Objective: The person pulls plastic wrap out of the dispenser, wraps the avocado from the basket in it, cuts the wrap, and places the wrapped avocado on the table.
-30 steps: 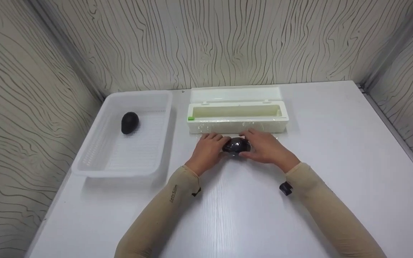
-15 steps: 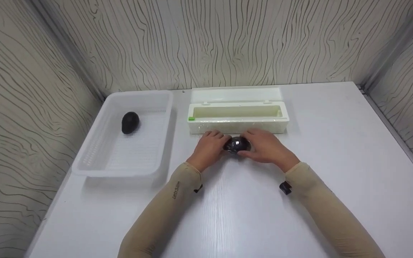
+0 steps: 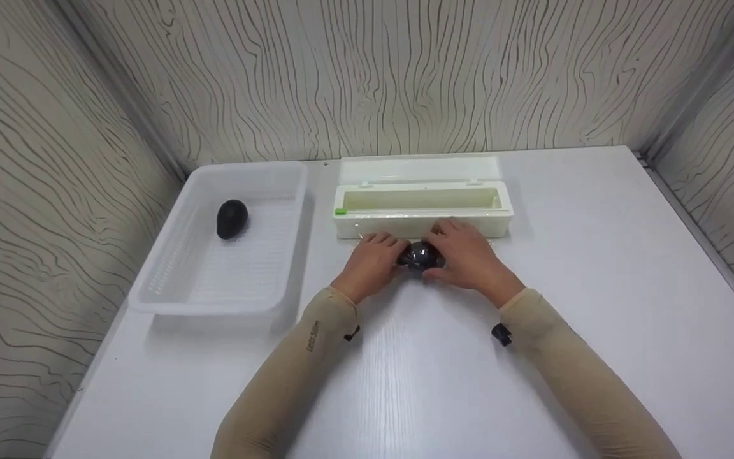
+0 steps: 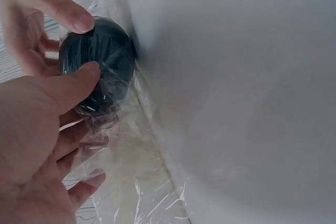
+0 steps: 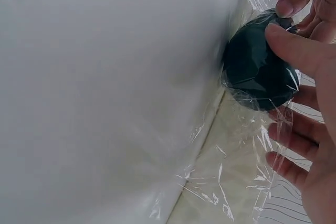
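Note:
A dark avocado (image 3: 421, 256) lies on the table before the film dispenser, with clear cling film (image 4: 144, 182) stretched over its skin. My left hand (image 3: 370, 268) grips its left end, thumb (image 4: 84, 80) on the near side and fingers behind. On the right end, my right hand (image 3: 469, 258) holds it between thumb (image 5: 289, 45) and fingers, its fingertips overlapping the dispenser's front in the head view. Loose, wrinkled film (image 5: 226, 182) spreads from the avocado toward the dispenser and around the fingers of both hands.
Just behind the hands stands a long white cling film dispenser (image 3: 399, 226), lid (image 3: 418, 167) raised, with a green slider (image 3: 340, 211) at its left end. To the left, a white plastic basket (image 3: 214, 308) contains another dark avocado (image 3: 232, 218). Patterned walls (image 3: 392, 76) enclose the table.
My right hand has shifted slightly forward and left, its fingertips now reaching up over the dispenser's front. The wrapped avocado has turned a little between the hands, and my left hand stays nearly in place.

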### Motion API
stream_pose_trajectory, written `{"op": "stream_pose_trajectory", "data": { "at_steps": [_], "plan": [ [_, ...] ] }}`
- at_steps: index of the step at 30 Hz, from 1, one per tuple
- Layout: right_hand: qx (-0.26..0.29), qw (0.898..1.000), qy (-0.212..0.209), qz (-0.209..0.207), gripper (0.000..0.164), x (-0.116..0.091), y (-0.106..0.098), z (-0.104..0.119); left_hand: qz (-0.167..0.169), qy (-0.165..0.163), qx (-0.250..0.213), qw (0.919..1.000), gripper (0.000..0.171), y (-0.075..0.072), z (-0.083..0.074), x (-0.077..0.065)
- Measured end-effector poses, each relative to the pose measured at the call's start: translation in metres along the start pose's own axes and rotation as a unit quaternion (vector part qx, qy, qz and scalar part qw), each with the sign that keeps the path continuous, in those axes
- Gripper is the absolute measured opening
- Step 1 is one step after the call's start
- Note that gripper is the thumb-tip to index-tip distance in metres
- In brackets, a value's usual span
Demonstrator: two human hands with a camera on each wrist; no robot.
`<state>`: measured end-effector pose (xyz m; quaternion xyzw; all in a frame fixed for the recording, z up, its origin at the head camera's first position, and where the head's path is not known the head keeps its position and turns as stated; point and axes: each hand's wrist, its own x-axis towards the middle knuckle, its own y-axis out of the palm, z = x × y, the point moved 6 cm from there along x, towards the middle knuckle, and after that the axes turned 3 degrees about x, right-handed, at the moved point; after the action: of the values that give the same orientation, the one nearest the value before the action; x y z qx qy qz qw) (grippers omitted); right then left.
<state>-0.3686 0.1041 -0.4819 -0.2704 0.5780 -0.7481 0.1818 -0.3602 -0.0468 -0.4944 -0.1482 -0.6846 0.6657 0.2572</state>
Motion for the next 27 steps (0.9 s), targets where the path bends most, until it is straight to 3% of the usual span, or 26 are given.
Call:
{"op": "stream_pose_trajectory", "data": {
  "at_steps": [5, 13, 15, 17, 19, 22, 24, 27],
  "plan": [
    [-0.022, 1.0, -0.009, -0.007, 0.062, 0.005, -0.004, -0.002, 0.009, 0.004, -0.005, 0.9999, 0.042, -0.002, 0.0, 0.0],
    [0.037, 0.999, 0.022, 0.007, 0.064, 0.004, -0.002, -0.011, 0.015, -0.003, -0.027, 0.9995, 0.05, -0.004, 0.01, -0.006],
    [0.044, 0.999, 0.024, 0.008, 0.062, 0.003, -0.003, -0.012, -0.006, -0.027, -0.039, 0.9989, 0.048, -0.008, 0.016, -0.007],
    [0.05, 0.998, 0.028, 0.009, 0.061, 0.003, -0.005, -0.013, -0.049, -0.064, -0.05, 0.9955, 0.044, -0.015, 0.025, -0.007],
    [0.055, 0.998, 0.033, 0.012, 0.061, 0.003, -0.006, -0.013, -0.103, -0.113, -0.063, 0.9863, 0.041, -0.021, 0.036, -0.008],
    [0.064, 0.997, 0.042, 0.021, 0.062, 0.003, -0.005, -0.015, -0.164, -0.188, -0.088, 0.9643, 0.045, -0.026, 0.053, -0.011],
    [0.067, 0.997, 0.043, 0.024, 0.062, 0.004, -0.004, -0.015, -0.177, -0.227, -0.111, 0.9513, 0.052, -0.024, 0.064, -0.013],
    [0.066, 0.997, 0.04, 0.022, 0.061, 0.004, -0.004, -0.015, -0.169, -0.263, -0.154, 0.9371, 0.061, -0.018, 0.079, -0.016]
  ]
}}
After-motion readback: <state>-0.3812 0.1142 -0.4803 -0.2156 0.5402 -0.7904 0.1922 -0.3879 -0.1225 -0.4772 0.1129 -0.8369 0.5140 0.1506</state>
